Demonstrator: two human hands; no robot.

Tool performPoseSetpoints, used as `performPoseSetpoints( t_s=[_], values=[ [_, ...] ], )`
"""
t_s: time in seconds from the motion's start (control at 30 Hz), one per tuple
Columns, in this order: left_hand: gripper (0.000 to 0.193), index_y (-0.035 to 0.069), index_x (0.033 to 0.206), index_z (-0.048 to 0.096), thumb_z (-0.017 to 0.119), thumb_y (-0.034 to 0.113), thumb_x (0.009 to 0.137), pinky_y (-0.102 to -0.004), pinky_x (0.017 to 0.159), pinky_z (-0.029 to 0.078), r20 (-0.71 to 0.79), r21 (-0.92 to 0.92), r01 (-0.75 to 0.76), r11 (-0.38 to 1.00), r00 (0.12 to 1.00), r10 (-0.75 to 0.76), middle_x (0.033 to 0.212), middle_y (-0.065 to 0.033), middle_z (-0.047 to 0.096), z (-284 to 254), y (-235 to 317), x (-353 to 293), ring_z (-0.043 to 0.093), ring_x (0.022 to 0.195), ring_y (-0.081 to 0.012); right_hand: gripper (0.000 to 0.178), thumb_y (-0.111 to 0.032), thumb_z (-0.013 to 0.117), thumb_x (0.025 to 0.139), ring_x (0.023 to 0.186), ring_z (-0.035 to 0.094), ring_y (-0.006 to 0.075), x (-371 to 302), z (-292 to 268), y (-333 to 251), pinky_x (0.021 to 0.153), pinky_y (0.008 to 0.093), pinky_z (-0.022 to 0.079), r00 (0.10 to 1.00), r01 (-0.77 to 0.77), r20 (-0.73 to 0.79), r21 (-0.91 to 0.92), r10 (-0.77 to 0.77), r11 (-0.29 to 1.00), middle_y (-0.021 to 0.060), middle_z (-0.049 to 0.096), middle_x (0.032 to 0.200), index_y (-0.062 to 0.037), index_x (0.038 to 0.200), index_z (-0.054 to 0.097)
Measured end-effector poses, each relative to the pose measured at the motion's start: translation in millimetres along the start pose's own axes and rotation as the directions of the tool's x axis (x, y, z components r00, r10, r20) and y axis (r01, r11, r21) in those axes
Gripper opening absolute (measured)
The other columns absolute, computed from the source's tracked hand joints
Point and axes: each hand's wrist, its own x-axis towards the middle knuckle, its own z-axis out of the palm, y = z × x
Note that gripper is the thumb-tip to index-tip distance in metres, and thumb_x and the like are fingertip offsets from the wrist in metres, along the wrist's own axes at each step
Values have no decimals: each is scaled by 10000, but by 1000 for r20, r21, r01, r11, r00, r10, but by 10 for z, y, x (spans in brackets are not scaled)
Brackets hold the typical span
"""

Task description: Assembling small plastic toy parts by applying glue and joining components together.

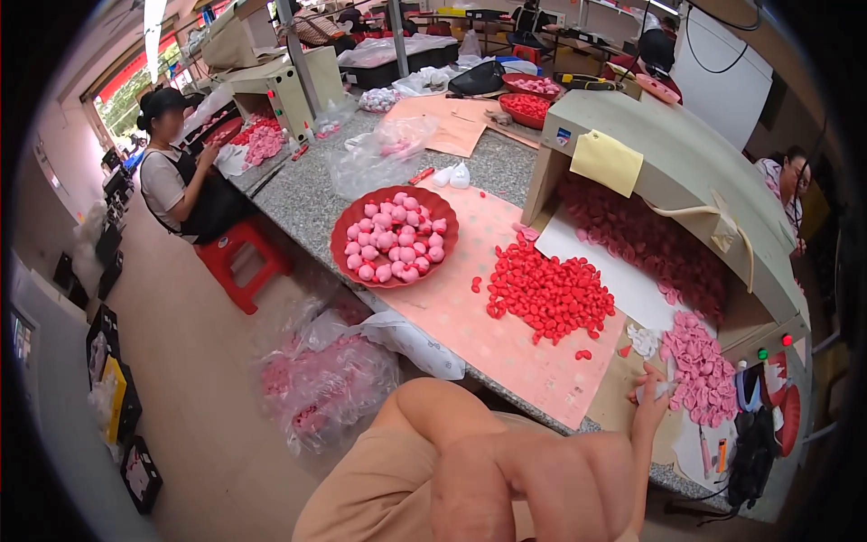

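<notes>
Close to the camera at the bottom, my left hand (533, 483) is curled closed over my lap. Whatever its fingers hold is hidden. My right hand (648, 406) is at the table's near edge on the right, its fingers round a small whitish, bottle-like thing (657, 390). Just beyond that hand lies a heap of pink soft pieces (700, 369) on white paper. A pile of small glossy red pieces (551, 294) covers part of the pink patterned sheet (433, 316). To its left stands a red fluted bowl (340, 237) of pink balls with red parts.
An arched machine (668, 144) with more pink pieces inside rises at the right. Plastic bags (330, 388) of pink and red pieces sit below the table's left edge. Further left, a person (181, 172) sits on a red stool (237, 262). A cutter (722, 454) lies at the right.
</notes>
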Motion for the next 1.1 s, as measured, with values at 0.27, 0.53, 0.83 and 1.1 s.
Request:
performPoseSetpoints(
  t_s=[0.27,0.53,0.83,1.1],
  values=[
    [122,62,951,633,603,104,840,-428,784,471,566,650,-260,714,792,-228,930,-95,587,-578,-214,340,536,886,-260,238,-217,520,929,599,493,53,-28,92,65,507,200,429,995,-97,-6,45,97,994,-7,546,735,-42,1073,593],
    [94,126,728,587,576,78,807,-303,795,435,-331,821,131,-556,902,-277,764,3,523,417,-808,257,518,822,-163,287,-157,530,913,661,520,53,76,73,181,571,197,436,999,3,-49,16,-3,1000,-7,574,812,-17,1163,551],
    [514,13,1243,446,667,58,782,-387,958,391,102,895,387,222,308,-946,1244,-163,481,-1789,-1597,-739,474,1145,-304,881,-65,660,809,775,525,111,-503,167,-373,725,239,440,990,-109,-84,66,114,992,28,532,885,-115,1470,81],
    [257,9,1139,413,512,53,906,-290,818,489,-223,502,865,10,141,-965,1051,-125,583,-2049,-1734,-994,580,911,-159,509,-86,615,849,851,572,130,-641,-472,-424,762,269,460,971,-42,-237,-159,3,986,62,610,979,-90,1300,379]
  ],
)
